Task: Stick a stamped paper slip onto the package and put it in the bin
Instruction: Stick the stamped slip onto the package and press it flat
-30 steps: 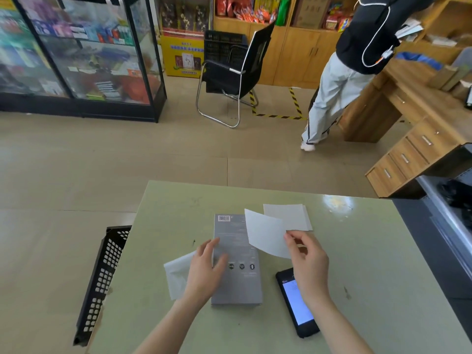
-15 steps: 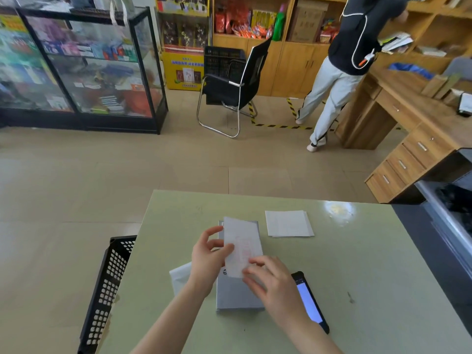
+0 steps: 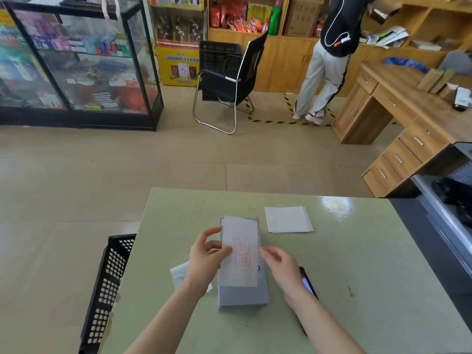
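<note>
Left hand (image 3: 204,261) thumb presses the stamped slip (image 3: 240,251) edge, other fingers spread open; right hand (image 3: 279,264) loosely open beside the slip's right edge, gripping nothing; slip lies lengthwise on the grey package (image 3: 242,295), mid-table (image 3: 357,277); slip likely thin, floppy; package looks light, stiff, best held by its long edges; bin (image 3: 107,290) at the left

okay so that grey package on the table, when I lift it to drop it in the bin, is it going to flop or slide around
The grey package looks like a flat, thin box with straight edges, so it will probably stay stiff. Being so thin, it is likely light. Its surface seems smooth and lies flush on the table, so it may slide before your fingers get under an edge.
</note>
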